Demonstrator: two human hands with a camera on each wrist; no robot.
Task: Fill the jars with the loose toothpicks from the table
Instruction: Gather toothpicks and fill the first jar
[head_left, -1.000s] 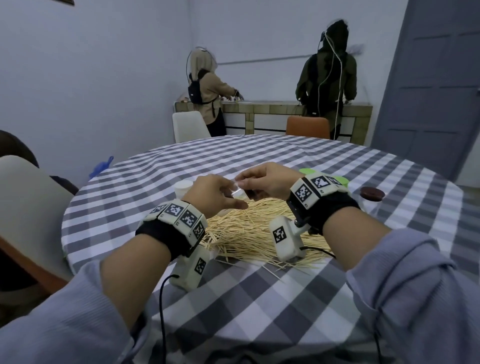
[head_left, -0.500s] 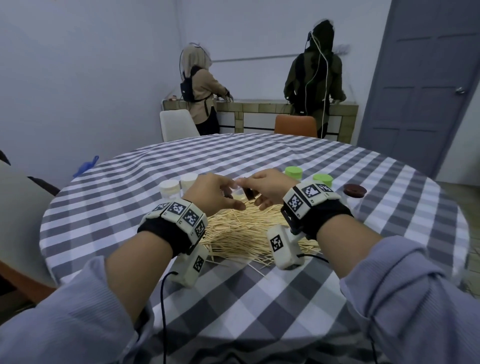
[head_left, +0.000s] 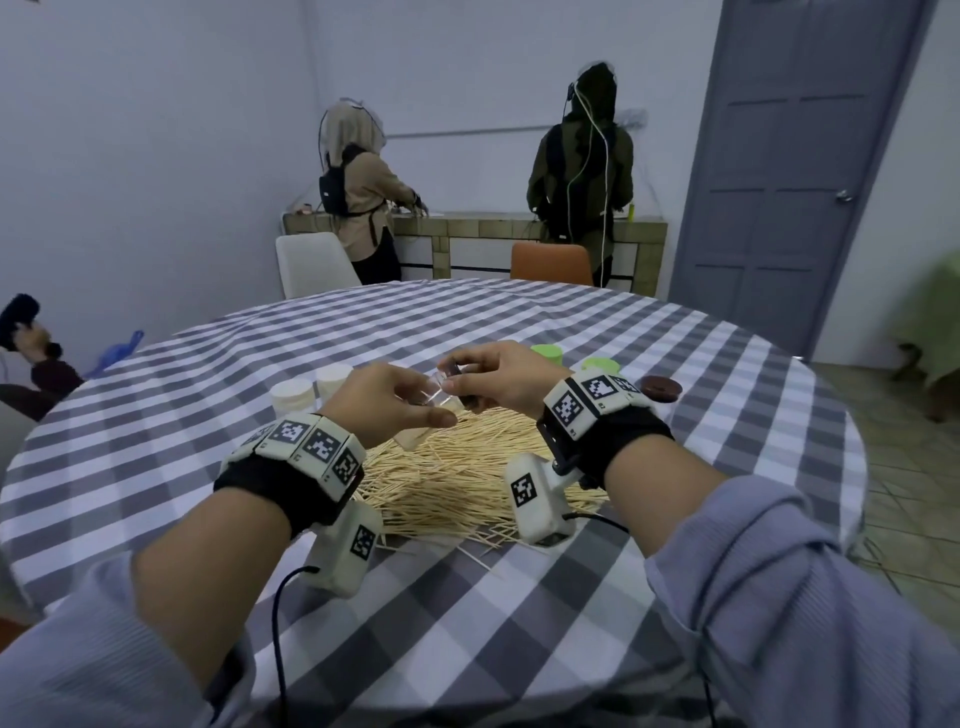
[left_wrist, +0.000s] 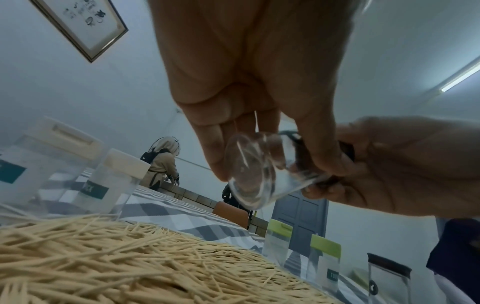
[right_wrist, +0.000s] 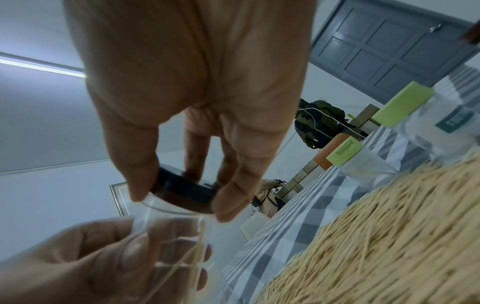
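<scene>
A small clear jar (head_left: 434, 397) hangs tilted above the heap of loose toothpicks (head_left: 457, 478) on the checked table. My left hand (head_left: 415, 402) grips the jar's body. My right hand (head_left: 457, 375) pinches its dark lid (right_wrist: 182, 193) at the jar's mouth; whether the lid is seated I cannot tell. In the right wrist view a few toothpicks (right_wrist: 192, 257) lie inside the jar (right_wrist: 171, 236). The left wrist view shows the jar's clear bottom (left_wrist: 249, 170) between my fingers.
Two white-lidded jars (head_left: 293, 395) stand left of the heap, two green-lidded jars (head_left: 546, 356) and a brown-lidded one (head_left: 660, 387) behind it to the right. Two people stand at a far counter (head_left: 467, 228). Chairs ring the table; a door (head_left: 779, 171) is right.
Both hands have kept hold of the jar over the heap, the right hand working at the lid. My head has turned, so the door and the lidded jars show more.
</scene>
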